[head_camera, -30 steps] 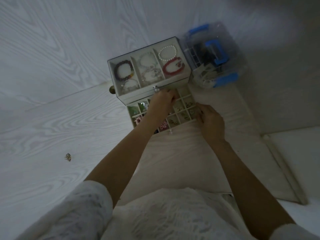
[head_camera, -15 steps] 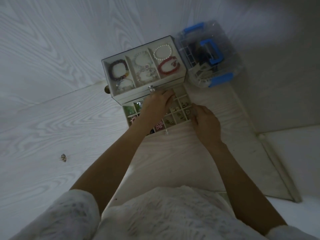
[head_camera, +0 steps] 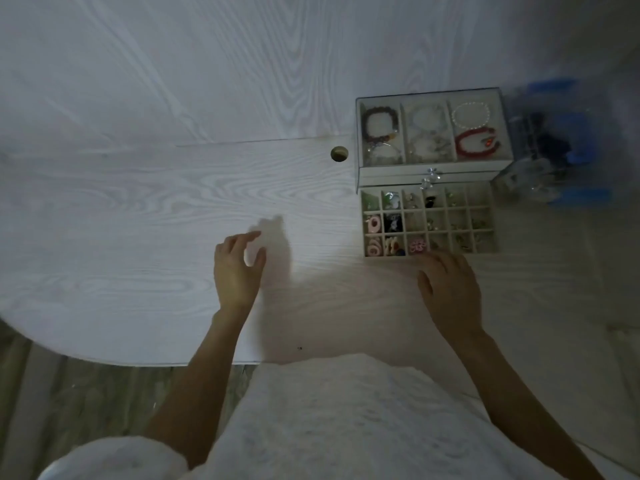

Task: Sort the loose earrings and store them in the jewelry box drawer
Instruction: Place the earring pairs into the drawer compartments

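The glass-topped jewelry box [head_camera: 429,174] stands on the white table at the right, with bracelets under its lid. Its bottom drawer [head_camera: 483,252] is pulled out, and its grid of small cells holds earrings and pink and dark trinkets. My right hand [head_camera: 450,289] lies just in front of the drawer, fingertips touching its front edge. My left hand [head_camera: 239,265] hovers over bare table well left of the box, thumb and fingers loosely spread, with nothing visible in it. No loose earring shows on the table.
A clear plastic container [head_camera: 554,150] with blue latches sits blurred right of the box. A round cable hole [head_camera: 339,154] lies left of the box. The table's curved front edge [head_camera: 104,360] runs at lower left, floorboards below. A tiny dark speck [head_camera: 300,348] sits near the edge.
My left hand has left the drawer and swung far left over the table. The view has turned left. My right hand has slid to the drawer's front edge.
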